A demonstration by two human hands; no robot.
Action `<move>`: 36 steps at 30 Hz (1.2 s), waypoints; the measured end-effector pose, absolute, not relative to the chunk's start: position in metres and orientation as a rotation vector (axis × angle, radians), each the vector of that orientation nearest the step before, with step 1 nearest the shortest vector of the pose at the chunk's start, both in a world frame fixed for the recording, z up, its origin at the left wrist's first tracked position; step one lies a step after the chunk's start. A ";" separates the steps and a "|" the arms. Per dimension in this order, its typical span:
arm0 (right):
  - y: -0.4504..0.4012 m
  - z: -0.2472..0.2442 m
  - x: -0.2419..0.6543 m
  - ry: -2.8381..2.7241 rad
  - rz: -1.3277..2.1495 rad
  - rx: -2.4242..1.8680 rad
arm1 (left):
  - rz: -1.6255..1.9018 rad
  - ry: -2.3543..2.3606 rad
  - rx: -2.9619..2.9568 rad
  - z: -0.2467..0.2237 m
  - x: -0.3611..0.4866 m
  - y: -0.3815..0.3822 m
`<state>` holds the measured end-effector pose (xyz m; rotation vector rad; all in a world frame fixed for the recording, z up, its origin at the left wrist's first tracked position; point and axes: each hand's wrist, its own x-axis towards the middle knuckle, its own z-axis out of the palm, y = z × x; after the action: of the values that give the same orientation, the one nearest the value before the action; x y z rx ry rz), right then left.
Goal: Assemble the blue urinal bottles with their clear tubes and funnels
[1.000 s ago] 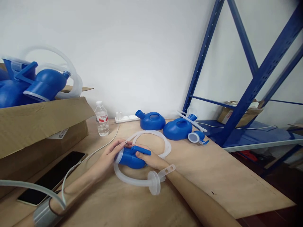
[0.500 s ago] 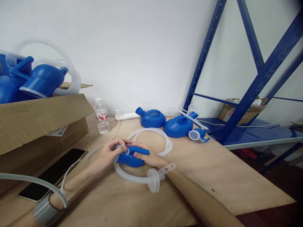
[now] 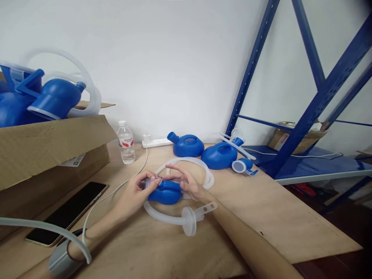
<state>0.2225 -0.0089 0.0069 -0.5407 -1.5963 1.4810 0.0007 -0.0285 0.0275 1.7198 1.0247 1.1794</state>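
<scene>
My left hand (image 3: 143, 190) is closed around the clear-rimmed end of a blue plastic urinal funnel (image 3: 165, 195), thumb on top near its translucent cap. The funnel's blue handle points right. My right hand (image 3: 188, 182) has its fingers stretched out over the funnel's far side, near the handle end; whether it touches the handle I cannot tell. A translucent hose (image 3: 210, 180) lies coiled on the table behind and around the funnel. In front of my right wrist rests a translucent round cap with a holed strap (image 3: 189, 221).
Two blue urinal bottles (image 3: 188, 146) and another funnel (image 3: 244, 166) stand at the back. A cardboard box (image 3: 55, 147) of similar parts, a phone (image 3: 68, 213) and a water bottle (image 3: 126, 143) are left. A power strip (image 3: 157, 143) lies by the wall; blue shelving (image 3: 308, 97) stands right.
My right hand has let go of the funnel's handle and spread its fingers. My left hand keeps its hold, and its thumb has shifted right over the cap.
</scene>
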 end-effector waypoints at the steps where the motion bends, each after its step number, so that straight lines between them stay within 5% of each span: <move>1: -0.009 0.008 0.224 -1.562 1.496 -0.532 | 1.179 1.036 1.735 0.027 0.000 -0.029; 13: -0.031 0.049 0.195 -2.007 0.707 -1.015 | 1.238 1.124 1.682 0.024 0.004 -0.028; 36: -0.029 0.042 0.202 -2.029 0.832 -0.850 | 1.067 0.769 1.680 0.022 -0.002 -0.025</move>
<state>0.2023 -0.0291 0.0421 -0.8502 -2.0294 0.8324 -0.0019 -0.0247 0.0216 1.6803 0.7685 1.0668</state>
